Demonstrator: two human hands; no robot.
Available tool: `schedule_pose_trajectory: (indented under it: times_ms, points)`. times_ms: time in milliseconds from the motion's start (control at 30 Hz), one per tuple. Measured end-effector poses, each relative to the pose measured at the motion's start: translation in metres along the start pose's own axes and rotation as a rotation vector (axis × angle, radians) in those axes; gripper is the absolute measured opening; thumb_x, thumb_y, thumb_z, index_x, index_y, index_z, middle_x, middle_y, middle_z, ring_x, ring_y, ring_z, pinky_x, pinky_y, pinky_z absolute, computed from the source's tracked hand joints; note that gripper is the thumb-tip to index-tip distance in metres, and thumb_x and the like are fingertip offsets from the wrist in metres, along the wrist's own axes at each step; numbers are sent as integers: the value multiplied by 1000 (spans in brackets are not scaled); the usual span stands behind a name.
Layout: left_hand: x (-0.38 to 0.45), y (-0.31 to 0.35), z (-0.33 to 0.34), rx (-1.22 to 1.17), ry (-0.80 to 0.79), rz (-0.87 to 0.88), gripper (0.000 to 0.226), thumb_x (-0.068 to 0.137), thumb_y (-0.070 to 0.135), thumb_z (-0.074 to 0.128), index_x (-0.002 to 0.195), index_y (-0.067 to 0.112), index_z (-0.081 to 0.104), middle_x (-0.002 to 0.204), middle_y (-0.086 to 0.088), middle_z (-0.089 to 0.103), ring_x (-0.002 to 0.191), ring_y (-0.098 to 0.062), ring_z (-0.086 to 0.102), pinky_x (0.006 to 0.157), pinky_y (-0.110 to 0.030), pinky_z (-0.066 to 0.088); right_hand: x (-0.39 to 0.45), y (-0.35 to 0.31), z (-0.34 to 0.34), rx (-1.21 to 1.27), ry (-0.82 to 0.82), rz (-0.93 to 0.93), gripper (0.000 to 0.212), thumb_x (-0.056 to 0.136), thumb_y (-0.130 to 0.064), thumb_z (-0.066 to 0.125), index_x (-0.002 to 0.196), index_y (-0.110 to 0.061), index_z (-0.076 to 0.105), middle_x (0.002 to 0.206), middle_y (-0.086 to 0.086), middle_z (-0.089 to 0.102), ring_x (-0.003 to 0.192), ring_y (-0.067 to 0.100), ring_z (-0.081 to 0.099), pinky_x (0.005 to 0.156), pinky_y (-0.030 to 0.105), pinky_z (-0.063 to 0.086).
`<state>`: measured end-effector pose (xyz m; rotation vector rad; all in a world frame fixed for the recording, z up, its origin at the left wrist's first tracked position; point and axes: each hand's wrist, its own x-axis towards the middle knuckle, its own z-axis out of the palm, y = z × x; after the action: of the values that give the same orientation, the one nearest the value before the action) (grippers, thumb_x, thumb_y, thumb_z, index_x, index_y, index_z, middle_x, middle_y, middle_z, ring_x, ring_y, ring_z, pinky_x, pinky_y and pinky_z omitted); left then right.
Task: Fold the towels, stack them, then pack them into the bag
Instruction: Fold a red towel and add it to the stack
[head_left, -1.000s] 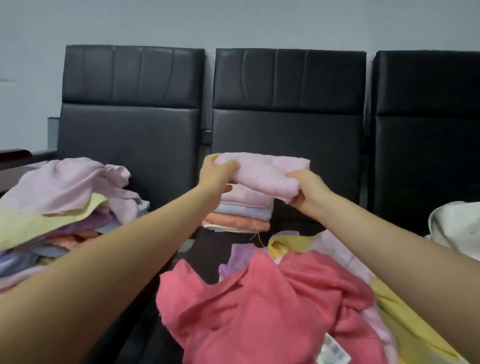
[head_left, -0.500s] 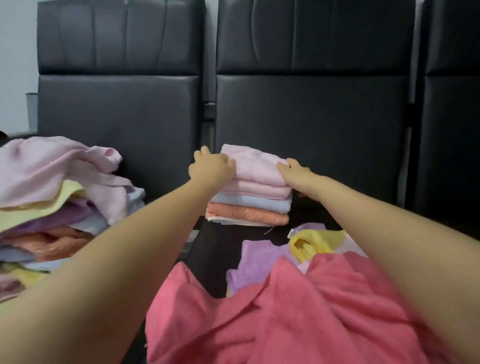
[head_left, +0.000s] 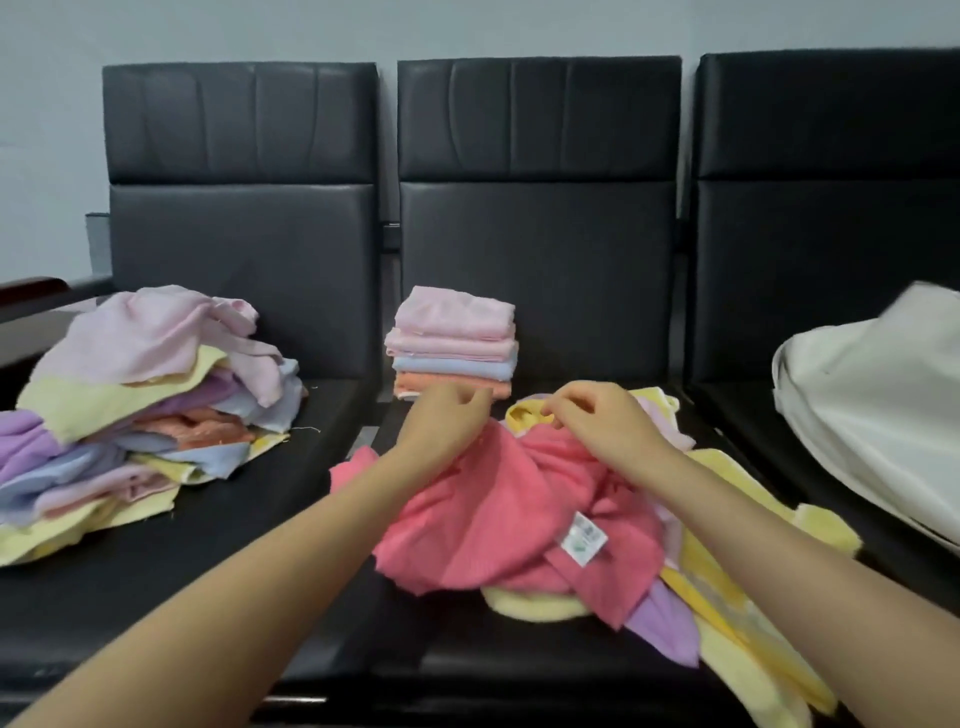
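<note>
A neat stack of folded towels (head_left: 453, 349), pink on top, then blue and orange, stands at the back of the middle seat. In front of it lies a crumpled coral-red towel (head_left: 498, 514) with a white label, on top of yellow and purple towels (head_left: 737, 613). My left hand (head_left: 448, 422) hovers with loosely curled fingers over the red towel's far left edge, just in front of the stack, holding nothing. My right hand (head_left: 597, 423) has its curled fingers at the red towel's far edge and seems to pinch it. A white bag (head_left: 878, 415) lies on the right seat.
A loose heap of unfolded towels (head_left: 130, 405) in pink, yellow, purple, orange and blue covers the left seat. Three black padded seats (head_left: 249, 519) with tall backrests run across the view against a grey wall.
Both hands set the folded pink towel on the stack, let go and drew back toward me, down onto the red towel.
</note>
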<state>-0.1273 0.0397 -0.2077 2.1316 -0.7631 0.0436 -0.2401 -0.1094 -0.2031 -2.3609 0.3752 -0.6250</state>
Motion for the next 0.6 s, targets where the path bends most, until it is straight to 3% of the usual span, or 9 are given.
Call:
schedule_pose_trajectory:
  times_ms: [67,133,167,267,367,467,533,600]
  points:
    - [-20,-2,-4,159,-53,12,46,96,43,45,63,14,57,64,1,64,59,-15,57,64,-33,47,-14,15,-7,-184,46,75,25,91,-32,61,109,-17,69,100,-1,66,100,11,60,86,33,48]
    - [-33,-4,-5,234,-96,-48,50,93,57,45,68,16,57,67,4,65,63,-12,57,67,-34,46,-24,23,-15,-213,-6,277,58,87,-49,63,134,-17,53,123,7,58,121,25,53,95,34,43]
    - [-37,-6,-3,231,-139,-91,52,91,61,47,70,15,58,70,1,65,65,-14,59,69,-35,48,-28,26,-15,-192,-65,354,66,85,-55,63,137,-16,50,127,8,57,123,28,52,94,34,42]
    - [-41,-14,3,162,-246,-134,44,88,57,57,77,14,57,79,-5,60,70,-17,57,68,-36,49,-40,29,-9,-142,-183,306,27,88,-48,62,96,-22,62,88,0,66,97,22,63,87,34,48]
    - [-34,-8,-3,-331,-261,-158,16,93,35,60,95,20,66,97,-6,65,80,-15,55,69,-29,44,-38,20,-11,175,-38,267,25,92,-32,64,72,-18,57,67,-5,58,67,11,55,65,27,45]
    - [-20,5,-23,-759,-82,-176,16,94,34,59,86,24,69,83,7,59,82,-13,53,65,-25,38,-23,5,-27,628,197,290,15,94,-26,63,85,-14,65,81,1,62,75,12,57,66,24,45]
    - [-12,12,-38,-930,74,-157,18,97,27,54,88,17,65,79,7,60,77,-9,55,63,-23,40,-13,-4,-41,959,336,341,13,94,-25,63,89,-13,65,88,5,66,78,14,61,70,27,49]
    - [-6,12,-48,-985,177,-163,18,98,22,52,83,17,61,79,5,61,77,-11,56,64,-24,43,-8,-10,-54,1112,408,368,11,94,-24,63,91,-13,64,84,2,65,74,11,61,65,24,52]
